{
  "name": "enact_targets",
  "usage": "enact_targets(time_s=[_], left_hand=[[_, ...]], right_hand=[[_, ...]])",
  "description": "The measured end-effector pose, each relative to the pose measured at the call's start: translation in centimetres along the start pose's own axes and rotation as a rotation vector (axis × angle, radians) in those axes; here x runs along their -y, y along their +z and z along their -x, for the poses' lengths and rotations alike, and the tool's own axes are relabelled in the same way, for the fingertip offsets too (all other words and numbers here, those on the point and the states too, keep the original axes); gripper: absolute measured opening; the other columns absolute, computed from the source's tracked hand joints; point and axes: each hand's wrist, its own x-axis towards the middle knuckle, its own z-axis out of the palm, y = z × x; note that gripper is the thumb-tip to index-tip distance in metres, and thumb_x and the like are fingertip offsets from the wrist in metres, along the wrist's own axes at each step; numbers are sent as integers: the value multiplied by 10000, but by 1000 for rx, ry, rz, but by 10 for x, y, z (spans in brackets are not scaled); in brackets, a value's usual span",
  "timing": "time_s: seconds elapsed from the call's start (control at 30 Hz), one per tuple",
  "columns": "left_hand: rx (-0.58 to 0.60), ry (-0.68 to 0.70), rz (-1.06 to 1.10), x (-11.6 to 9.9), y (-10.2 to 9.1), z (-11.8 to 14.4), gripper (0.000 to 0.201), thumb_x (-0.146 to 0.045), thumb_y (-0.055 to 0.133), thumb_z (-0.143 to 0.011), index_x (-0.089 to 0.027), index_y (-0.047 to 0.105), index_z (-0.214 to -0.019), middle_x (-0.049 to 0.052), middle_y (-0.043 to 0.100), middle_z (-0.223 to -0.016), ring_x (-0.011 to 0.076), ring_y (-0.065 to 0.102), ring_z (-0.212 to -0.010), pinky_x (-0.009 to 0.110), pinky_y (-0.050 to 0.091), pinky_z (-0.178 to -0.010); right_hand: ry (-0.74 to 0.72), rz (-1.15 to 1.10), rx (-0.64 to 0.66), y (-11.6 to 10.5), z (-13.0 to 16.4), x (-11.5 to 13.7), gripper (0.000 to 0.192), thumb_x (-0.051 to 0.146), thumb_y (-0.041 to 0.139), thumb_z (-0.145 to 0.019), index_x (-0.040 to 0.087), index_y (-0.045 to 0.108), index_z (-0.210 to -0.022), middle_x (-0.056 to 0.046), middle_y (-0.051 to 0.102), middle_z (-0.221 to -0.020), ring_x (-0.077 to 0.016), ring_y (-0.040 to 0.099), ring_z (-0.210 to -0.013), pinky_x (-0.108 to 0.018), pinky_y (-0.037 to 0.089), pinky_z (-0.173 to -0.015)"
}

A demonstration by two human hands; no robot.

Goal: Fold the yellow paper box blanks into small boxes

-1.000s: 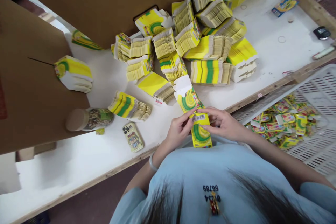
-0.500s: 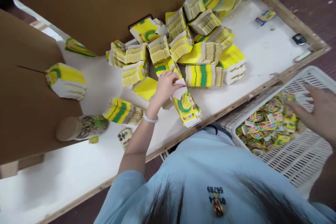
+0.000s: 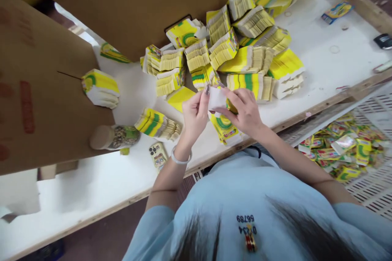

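White and wood-edged, the desk (image 3: 309,51) carries a heap of bundled flat cartons (image 3: 245,49), yellow with green bands, piled against a big brown cardboard box (image 3: 128,4) whose flap reaches over the desk's left part. One more bundle (image 3: 100,88) lies apart by that flap, and another (image 3: 157,124) sits nearer the front edge.

Both hands meet above the desk just in front of the heap. The left hand (image 3: 193,116) and the right hand (image 3: 241,110) hold a single flat carton (image 3: 218,100) between them, its white inner side turned up; the fingers (image 3: 207,90) of the left hand pinch its left edge, and the right hand's fingers close over its right side. Directly beneath the hands a short stack of the same cartons (image 3: 226,128) rests near the desk's front edge.

A jar (image 3: 114,137) lies on its side left of the hands, with a phone (image 3: 158,155) in a patterned case beside it. To the right, a white slatted crate (image 3: 372,179) holds many small yellow-green packets (image 3: 339,147).
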Motion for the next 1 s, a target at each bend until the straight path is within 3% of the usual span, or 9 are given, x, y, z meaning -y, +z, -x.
enact_targets(time_s=[0.1,0.17,0.27,0.33,0.5,0.73,0.83,0.93,1.0], left_hand=[[19,-10,145,-5,-5,17,457,-568,472,-1019,-205,746,-1064,20,691,-744,126,657,-636,221,505,-554],[106,40,221,2,-2,31,599,-676,575,-917,-260,622,-1346,96,732,-1125,231,727,-1021,325,604,-792],[360,86,245,15,14,57,1098,-709,738,-763,-342,172,-1629,163,418,-1602,354,435,-1486,523,449,-1154],[474,62,239,19,27,73,1095,-665,670,-856,-330,-9,-1648,185,324,-1655,355,364,-1534,535,359,-1224],[402,42,201,16,37,93,709,-582,493,-992,-275,295,-1599,168,437,-1589,361,429,-1477,546,344,-1224],[289,-347,269,14,33,113,450,-548,430,-1032,-205,611,-1261,74,721,-979,198,669,-843,357,559,-806],[194,-408,341,15,38,124,484,-547,482,-1019,-243,506,-1396,51,717,-967,181,677,-831,338,558,-791],[103,-431,446,15,38,132,718,-559,515,-1003,-321,170,-1587,40,716,-1000,188,706,-825,361,578,-784],[154,-456,470,15,33,135,733,-565,540,-990,-321,180,-1581,20,701,-906,170,679,-706,339,574,-695]], right_hand=[[8,-102,-39,4,5,9,490,397,545,-1021,262,499,-1490,-118,705,-1137,-277,678,-1030,-470,566,-978],[4,-140,-86,-2,11,14,464,342,473,-1048,259,465,-1505,-128,703,-1232,-267,688,-1085,-435,579,-972],[-2,-183,-76,-10,19,22,438,341,327,-1076,281,492,-1478,-117,709,-1260,-266,673,-1206,-451,548,-1062],[14,-192,-66,-13,25,27,445,377,292,-1074,293,548,-1427,-107,728,-1225,-291,651,-1261,-528,473,-1157],[285,-244,-37,-17,34,34,412,433,343,-1063,255,622,-1309,-111,750,-1185,-285,703,-1171,-500,526,-1108],[647,-485,-154,-5,52,39,337,506,620,-966,261,537,-1181,-1,712,-800,-162,706,-636,-280,582,-614],[705,-561,-173,-1,63,39,416,478,681,-936,278,468,-1233,57,640,-707,-131,644,-550,-262,555,-593],[620,-643,-90,-8,69,35,433,474,730,-893,269,536,-1222,-26,728,-964,-143,710,-718,-277,591,-687],[573,-650,17,-17,70,32,361,473,719,-900,253,631,-1173,-57,748,-1053,-160,722,-788,-291,603,-719]])
